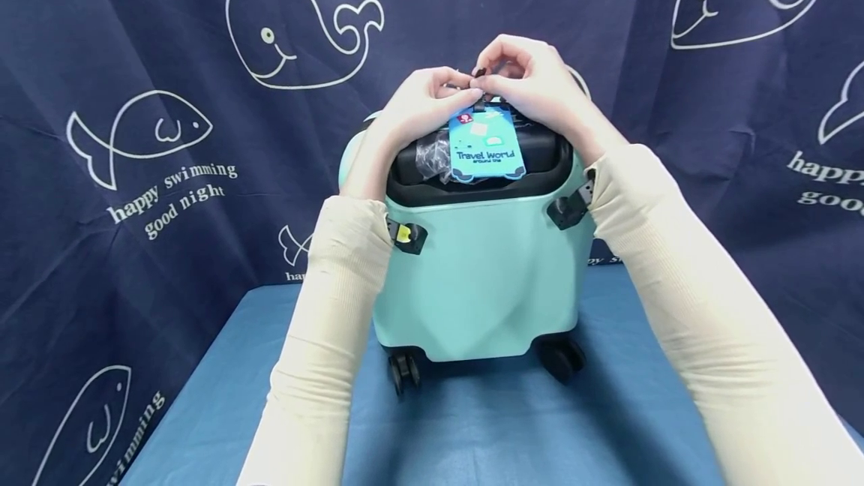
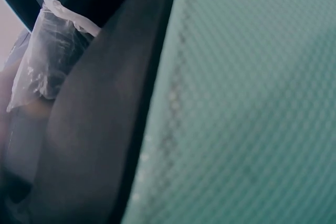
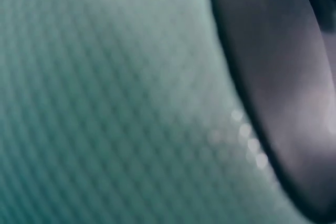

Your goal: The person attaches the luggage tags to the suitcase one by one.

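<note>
On the left, the black strap (image 1: 480, 75) of a luggage tag seemed to be pinched between the curled fingers and thumb of the left hand (image 1: 428, 100); a still hold there was judged best, so that the strap would not slip or twist. Just below that hand, a clear plastic wrapping (image 1: 433, 156) was seen crumpled; whether anything was held in it could not be told. Beneath both hands, the mint suitcase (image 1: 475, 268) was seated upright on its wheels, its inside hidden. Below and between the fingertips, the blue luggage tag (image 1: 486, 147) was hung face outward. By the right hand (image 1: 529, 81), also narrowed, the strap was pinched near the left fingertips; small, gentle moves were judged wisest there.
</note>
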`<state>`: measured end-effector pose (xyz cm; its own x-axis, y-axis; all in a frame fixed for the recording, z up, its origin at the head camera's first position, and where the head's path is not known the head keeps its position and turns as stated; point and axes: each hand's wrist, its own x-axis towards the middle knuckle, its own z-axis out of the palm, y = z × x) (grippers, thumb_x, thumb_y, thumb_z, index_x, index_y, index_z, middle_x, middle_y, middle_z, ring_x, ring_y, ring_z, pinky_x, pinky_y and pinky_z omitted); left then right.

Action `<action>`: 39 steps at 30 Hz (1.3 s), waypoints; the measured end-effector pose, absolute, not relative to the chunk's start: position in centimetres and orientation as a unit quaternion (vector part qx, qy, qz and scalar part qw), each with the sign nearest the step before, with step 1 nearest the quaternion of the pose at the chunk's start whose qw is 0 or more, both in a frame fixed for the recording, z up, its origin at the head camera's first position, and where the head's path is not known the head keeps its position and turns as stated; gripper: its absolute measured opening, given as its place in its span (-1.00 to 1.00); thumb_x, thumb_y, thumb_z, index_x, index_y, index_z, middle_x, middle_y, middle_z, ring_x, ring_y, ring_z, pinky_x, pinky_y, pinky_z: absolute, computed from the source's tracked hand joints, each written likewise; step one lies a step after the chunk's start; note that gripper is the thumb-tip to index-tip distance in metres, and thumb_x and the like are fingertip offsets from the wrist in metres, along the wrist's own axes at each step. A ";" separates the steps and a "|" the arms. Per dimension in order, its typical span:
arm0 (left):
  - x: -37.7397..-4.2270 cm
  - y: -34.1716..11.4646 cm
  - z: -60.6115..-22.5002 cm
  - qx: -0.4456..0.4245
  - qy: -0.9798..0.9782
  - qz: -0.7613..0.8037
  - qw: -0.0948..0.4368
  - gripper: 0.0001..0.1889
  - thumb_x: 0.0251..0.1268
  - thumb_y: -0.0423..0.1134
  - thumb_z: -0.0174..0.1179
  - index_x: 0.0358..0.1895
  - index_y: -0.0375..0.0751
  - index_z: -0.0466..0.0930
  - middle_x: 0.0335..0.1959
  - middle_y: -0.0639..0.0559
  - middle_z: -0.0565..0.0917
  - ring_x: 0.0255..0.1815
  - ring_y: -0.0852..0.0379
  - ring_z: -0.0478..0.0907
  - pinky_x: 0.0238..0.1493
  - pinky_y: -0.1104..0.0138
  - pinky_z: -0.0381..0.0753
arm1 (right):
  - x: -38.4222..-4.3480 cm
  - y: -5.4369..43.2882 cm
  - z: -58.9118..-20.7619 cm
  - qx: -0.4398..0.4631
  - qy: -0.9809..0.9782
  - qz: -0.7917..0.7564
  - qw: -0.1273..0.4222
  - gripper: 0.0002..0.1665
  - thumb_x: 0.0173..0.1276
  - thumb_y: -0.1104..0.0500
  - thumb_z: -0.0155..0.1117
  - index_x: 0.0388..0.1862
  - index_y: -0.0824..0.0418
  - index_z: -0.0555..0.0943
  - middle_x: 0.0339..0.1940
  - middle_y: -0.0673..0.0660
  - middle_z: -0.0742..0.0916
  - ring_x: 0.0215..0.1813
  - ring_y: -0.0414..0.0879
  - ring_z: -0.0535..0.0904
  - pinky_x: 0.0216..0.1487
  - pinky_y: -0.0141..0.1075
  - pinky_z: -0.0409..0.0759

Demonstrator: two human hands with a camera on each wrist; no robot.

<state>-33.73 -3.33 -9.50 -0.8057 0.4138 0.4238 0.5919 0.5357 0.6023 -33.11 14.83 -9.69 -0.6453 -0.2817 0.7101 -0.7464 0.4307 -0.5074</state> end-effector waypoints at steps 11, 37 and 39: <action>-33.7 -3.3 -9.5 -0.290 -0.868 -0.388 0.107 -0.63 0.30 -0.08 0.14 0.13 -0.10 0.51 -0.05 0.05 0.70 -0.19 0.34 0.55 -0.01 0.54 0.34 | -33.4 14.9 -9.8 0.309 -0.801 0.424 0.287 -0.85 0.25 0.23 0.26 -0.23 0.28 0.59 -0.49 -0.10 0.64 -0.51 -0.25 0.51 -0.29 -0.46 0.40; -33.6 -3.3 -9.6 -0.278 -0.882 -0.366 0.107 -0.58 0.26 0.08 0.15 0.10 -0.02 0.51 0.01 0.16 0.67 -0.01 0.41 0.52 0.09 0.52 0.33 | -33.2 14.9 -9.9 0.304 -0.789 0.455 0.280 -0.84 0.27 0.22 0.27 -0.20 0.25 0.59 -0.48 -0.11 0.59 -0.47 -0.23 0.44 -0.32 -0.43 0.29; -33.6 -3.4 -9.5 -0.279 -0.881 -0.367 0.108 -0.58 0.25 0.08 0.16 0.10 -0.03 0.50 0.02 0.16 0.66 0.01 0.41 0.52 0.11 0.52 0.32 | -33.2 14.9 -9.8 0.293 -0.796 0.444 0.288 -0.82 0.27 0.20 0.27 -0.18 0.25 0.59 -0.48 -0.12 0.60 -0.47 -0.25 0.45 -0.32 -0.44 0.30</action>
<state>-33.56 -3.37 -9.48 -0.8207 0.4130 0.3949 0.5712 0.5749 0.5859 -33.20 14.90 -9.84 -0.6621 -0.2115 0.7190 -0.7226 0.4346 -0.5376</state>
